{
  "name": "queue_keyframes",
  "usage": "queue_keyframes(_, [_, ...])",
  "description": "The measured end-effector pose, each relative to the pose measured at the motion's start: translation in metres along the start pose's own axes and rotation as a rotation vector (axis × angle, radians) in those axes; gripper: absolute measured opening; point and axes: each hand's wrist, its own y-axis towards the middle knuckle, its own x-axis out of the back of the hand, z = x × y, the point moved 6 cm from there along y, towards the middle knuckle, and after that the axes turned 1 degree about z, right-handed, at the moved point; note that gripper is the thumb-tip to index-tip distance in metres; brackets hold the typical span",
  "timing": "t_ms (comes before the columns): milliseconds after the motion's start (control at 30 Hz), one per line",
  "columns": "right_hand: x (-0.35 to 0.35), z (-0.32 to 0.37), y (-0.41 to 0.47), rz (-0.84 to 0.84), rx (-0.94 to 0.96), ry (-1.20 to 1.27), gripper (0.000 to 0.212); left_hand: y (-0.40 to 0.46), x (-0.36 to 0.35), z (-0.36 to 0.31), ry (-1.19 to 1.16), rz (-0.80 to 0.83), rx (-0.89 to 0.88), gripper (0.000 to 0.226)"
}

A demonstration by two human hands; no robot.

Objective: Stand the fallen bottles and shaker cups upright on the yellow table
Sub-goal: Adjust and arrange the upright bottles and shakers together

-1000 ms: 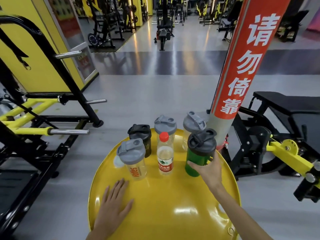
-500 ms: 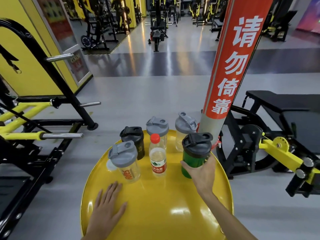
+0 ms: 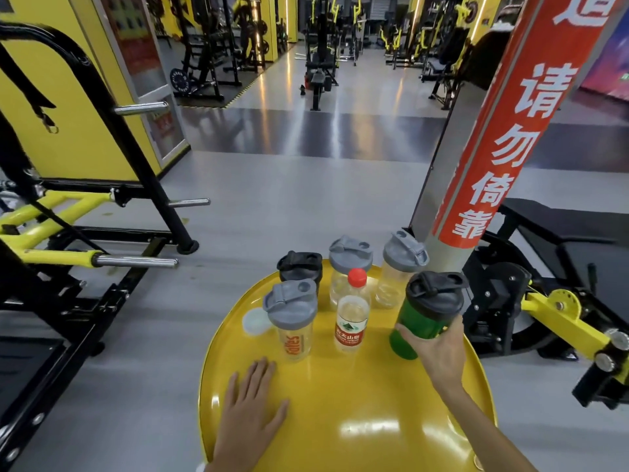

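Green shaker cup (image 3: 420,321) stands upright at the surface's (image 3: 357,396) right edge, my right hand (image 3: 439,352) clamped round it.

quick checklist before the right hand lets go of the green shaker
1. Right hand grips green shaker: ok.
2. Green shaker upright: not ok, it leans a little.
3. Its base flat on the yellow table: cannot tell.
4. Clear of the water bottle: ok, a gap shows.
5. Left hand flat on the table, away from the cups: ok.
6. Other shakers standing: ok.
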Motion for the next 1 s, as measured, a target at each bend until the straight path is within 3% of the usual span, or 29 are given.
queue_keyframes(200, [0.000,0.004,-0.005,0.024,-0.018,0.028,0.092,0.001,-0.002,0.000,-0.064,0.028,0.017,0.073])
queue_keyframes(300, [-0.003,0.005,-0.002,0.085,-0.045,0.112,0.090,0.004,-0.003,0.000,-0.186,0.023,0.116,0.078])
queue_keyframes(400, [-0.002,0.000,-0.002,0.264,-0.081,0.173,0.093,0.011,0.016,-0.002,-0.472,-0.070,0.273,0.084])
queue_keyframes(500, [0.016,-0.014,0.007,0.407,-0.113,0.172,0.101,0.022,0.058,-0.015,-0.844,-0.162,0.322,0.089])
queue_keyframes(533, [0.027,-0.018,0.018,0.407,-0.123,0.177,0.094,0.026,0.075,-0.019,-0.900,-0.211,0.308,0.092])
queue_keyframes(633, [0.073,-0.016,0.065,0.320,-0.204,0.287,0.040,0.037,0.119,-0.028,-0.997,-0.314,0.195,0.094])
queue_keyframes(667, [0.088,-0.005,0.080,0.317,-0.193,0.339,0.036,0.041,0.132,-0.031,-1.006,-0.326,0.160,0.096])
queue_keyframes(767, [0.118,0.058,0.105,0.383,-0.001,0.338,0.064,0.052,0.167,-0.047,-0.959,-0.339,0.077,0.096])
queue_keyframes(867, [0.107,0.118,0.128,0.474,0.160,0.229,0.051,0.071,0.197,-0.068,-0.779,-0.364,-0.056,0.081])
queue_keyframes(1000, [0.040,0.154,0.159,0.644,0.296,-0.128,0.043,0.103,0.208,-0.096,-0.372,-0.350,-0.227,0.073])
